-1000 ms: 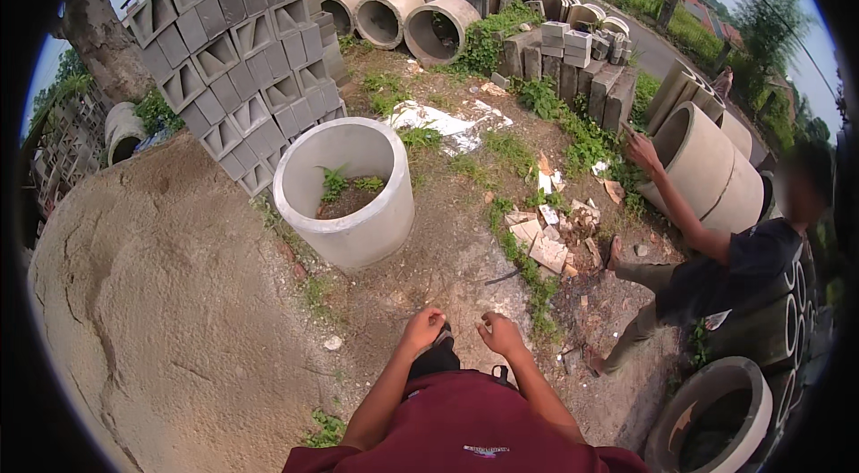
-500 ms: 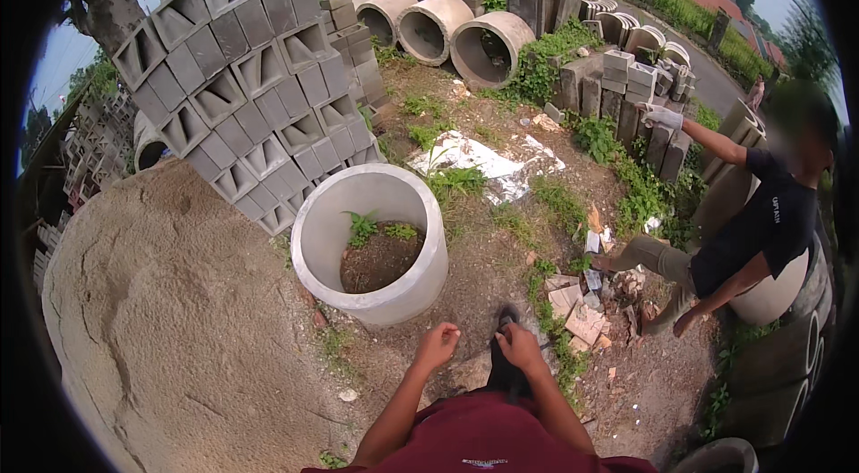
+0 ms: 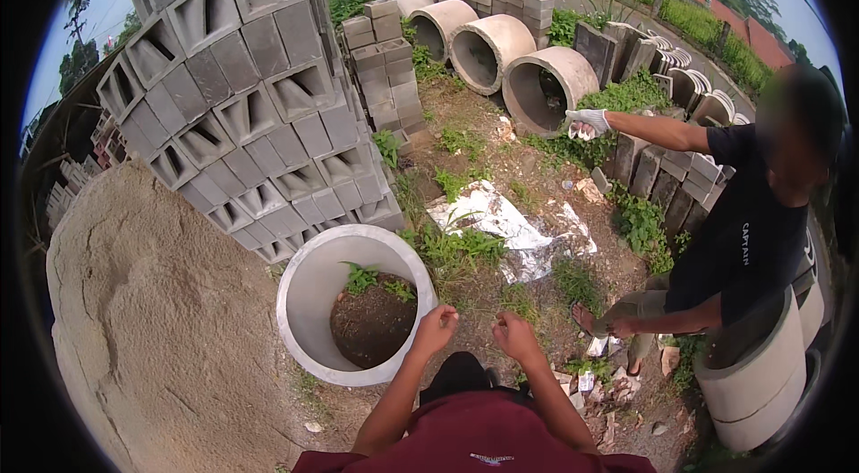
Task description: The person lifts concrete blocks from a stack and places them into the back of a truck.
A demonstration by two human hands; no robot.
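Note:
In the head view both hands hang in mid-air in front of my body, a short gap between them. My left hand (image 3: 436,330) is closed in a loose curl beside the right rim of a large round concrete ring (image 3: 293,321), which has soil and small green plants inside. My right hand (image 3: 516,335) is also loosely curled, over the grassy ground. Nothing shows in either hand. To the right stands a person (image 3: 734,240) in a dark shirt, one arm stretched forward with a white glove (image 3: 588,122) on that hand.
A tall stack of grey concrete vent blocks (image 3: 246,115) rises behind the ring. A sand heap (image 3: 152,312) spreads on the left. Concrete pipes (image 3: 548,90) lie at the back, and another ring (image 3: 752,383) stands at the right. White sheeting (image 3: 501,227) and broken rubble (image 3: 582,383) litter the ground.
I have moved forward, so the concrete ring is nearer and lower in view. The person on the right appears closer, with the gloved arm reaching farther left. My hands stay curled.

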